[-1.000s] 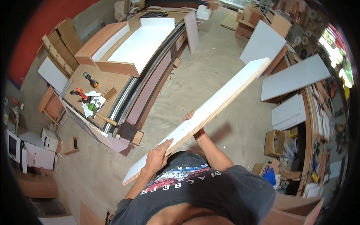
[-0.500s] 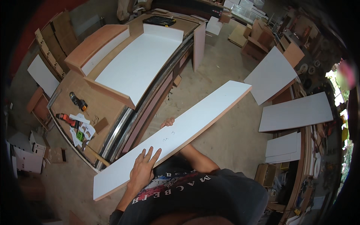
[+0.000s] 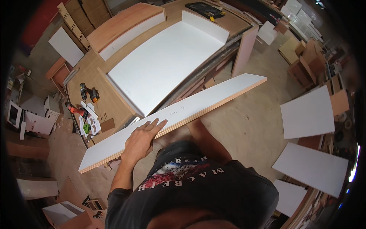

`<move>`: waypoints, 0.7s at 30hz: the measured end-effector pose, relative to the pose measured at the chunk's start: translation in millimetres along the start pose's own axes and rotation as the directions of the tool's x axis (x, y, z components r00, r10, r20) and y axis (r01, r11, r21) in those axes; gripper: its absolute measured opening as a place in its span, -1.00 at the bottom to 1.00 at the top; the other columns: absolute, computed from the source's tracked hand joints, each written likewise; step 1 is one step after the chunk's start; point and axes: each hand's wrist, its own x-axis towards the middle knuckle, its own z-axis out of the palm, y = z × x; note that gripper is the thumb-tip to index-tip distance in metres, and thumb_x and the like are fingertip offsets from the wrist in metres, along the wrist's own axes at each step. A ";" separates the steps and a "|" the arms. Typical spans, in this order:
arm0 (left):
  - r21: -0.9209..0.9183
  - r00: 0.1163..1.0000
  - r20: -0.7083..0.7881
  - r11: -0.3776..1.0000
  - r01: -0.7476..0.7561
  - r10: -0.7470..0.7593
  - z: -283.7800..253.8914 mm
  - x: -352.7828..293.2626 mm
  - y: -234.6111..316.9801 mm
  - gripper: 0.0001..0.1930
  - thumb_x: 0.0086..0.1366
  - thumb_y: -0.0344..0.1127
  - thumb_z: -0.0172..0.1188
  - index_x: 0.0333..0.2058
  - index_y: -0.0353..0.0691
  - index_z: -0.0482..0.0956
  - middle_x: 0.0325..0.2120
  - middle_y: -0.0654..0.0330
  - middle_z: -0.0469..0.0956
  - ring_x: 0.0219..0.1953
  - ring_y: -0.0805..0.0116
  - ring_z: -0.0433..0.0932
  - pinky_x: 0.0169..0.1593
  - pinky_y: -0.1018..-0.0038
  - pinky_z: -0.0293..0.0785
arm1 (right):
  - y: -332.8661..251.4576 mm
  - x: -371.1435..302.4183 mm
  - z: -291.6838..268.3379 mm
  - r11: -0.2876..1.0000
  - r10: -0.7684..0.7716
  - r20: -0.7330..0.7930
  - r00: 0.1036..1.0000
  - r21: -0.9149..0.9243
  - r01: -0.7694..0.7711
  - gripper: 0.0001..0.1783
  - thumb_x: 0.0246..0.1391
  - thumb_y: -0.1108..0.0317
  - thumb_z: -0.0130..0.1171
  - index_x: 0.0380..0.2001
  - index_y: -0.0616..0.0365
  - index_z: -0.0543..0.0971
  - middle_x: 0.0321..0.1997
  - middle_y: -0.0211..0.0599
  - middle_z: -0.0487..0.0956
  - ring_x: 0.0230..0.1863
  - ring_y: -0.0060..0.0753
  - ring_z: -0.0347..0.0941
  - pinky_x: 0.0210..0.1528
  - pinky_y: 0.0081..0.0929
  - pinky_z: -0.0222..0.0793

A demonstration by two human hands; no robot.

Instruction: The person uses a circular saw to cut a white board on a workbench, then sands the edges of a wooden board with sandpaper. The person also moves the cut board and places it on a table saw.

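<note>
A long white-faced board [image 3: 213,93] with a bare plywood edge and small pencil marks is held aslant in front of me. My left hand [image 3: 142,139] grips its near edge left of the middle, fingers lying over the white face and the thumb out of sight. Under the board goes my right forearm [image 3: 209,142]; the hand itself is hidden below it. Just beyond, on the workbench [image 3: 93,72], lies a large white panel [image 3: 156,57] with raised sides. The board's far edge overlaps the view of that panel's near corner.
A dark drill [image 3: 88,92], a red power tool [image 3: 75,110], a green tape measure [image 3: 87,128] and papers lie on the bench's left. Beside the panel is a wood-topped box piece [image 3: 127,24]. White panels [image 3: 309,112] lean at the right. An open box [image 3: 65,213] stands lower left.
My view has shifted left. The board has turned to a flatter slant, closer to the bench. My right fingers, earlier curled at its far edge, are now out of sight.
</note>
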 end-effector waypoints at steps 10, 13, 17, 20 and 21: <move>0.031 0.988 -0.133 0.996 0.084 -0.079 -78.2 168.3 -32.7 -0.09 0.03 -0.69 0.02 0.40 0.17 0.36 0.20 -0.01 0.55 0.10 -0.14 0.60 0.10 0.07 0.59 | -74.9 214.9 5.2 0.976 0.217 -0.271 0.938 0.048 -0.212 -0.40 0.41 -0.15 -0.04 0.18 0.14 0.47 0.13 -0.13 0.55 0.21 -0.10 0.48 0.35 0.00 0.37; 0.065 0.988 -0.141 0.996 0.064 -0.054 -91.2 220.4 -67.4 -0.08 0.00 -0.71 0.02 0.39 0.14 0.37 0.19 0.00 0.56 -0.03 -0.17 0.65 0.03 0.07 0.60 | -91.4 263.8 -7.3 0.973 0.229 -0.339 0.913 0.061 -0.221 -0.39 0.41 -0.16 -0.04 0.20 0.13 0.47 0.15 -0.12 0.55 0.22 -0.08 0.48 0.35 0.03 0.37; 0.007 0.988 -0.153 0.999 -0.036 0.036 -83.4 291.2 -131.5 -0.10 0.02 -0.69 -0.02 0.40 0.11 0.36 0.19 -0.06 0.55 -0.06 -0.18 0.66 0.06 0.08 0.60 | -112.2 312.7 -34.3 0.972 0.229 -0.425 0.876 0.051 -0.229 -0.37 0.41 -0.17 -0.05 0.22 0.13 0.47 0.18 -0.10 0.55 0.24 -0.04 0.48 0.35 0.07 0.38; -0.045 0.988 -0.114 0.993 -0.108 0.102 -72.6 359.3 -148.9 -0.09 0.02 -0.69 -0.03 0.40 0.12 0.35 0.20 -0.08 0.54 -0.03 -0.15 0.67 0.08 0.09 0.60 | -156.2 347.1 -105.6 0.974 0.224 -0.384 0.896 0.059 -0.218 -0.29 0.40 -0.22 -0.07 0.33 0.13 0.38 0.32 -0.06 0.46 0.31 0.02 0.41 0.36 0.12 0.38; 0.009 0.952 -0.219 0.976 -0.216 0.213 -61.9 377.5 -160.3 -0.08 0.00 -0.68 -0.02 0.41 0.12 0.35 0.07 -0.11 0.63 -0.15 -0.12 0.68 0.01 0.06 0.60 | -162.6 355.3 -125.9 0.973 0.230 -0.345 0.910 0.077 -0.217 -0.24 0.40 -0.24 -0.07 0.39 0.13 0.33 0.38 -0.04 0.41 0.35 0.04 0.38 0.37 0.14 0.37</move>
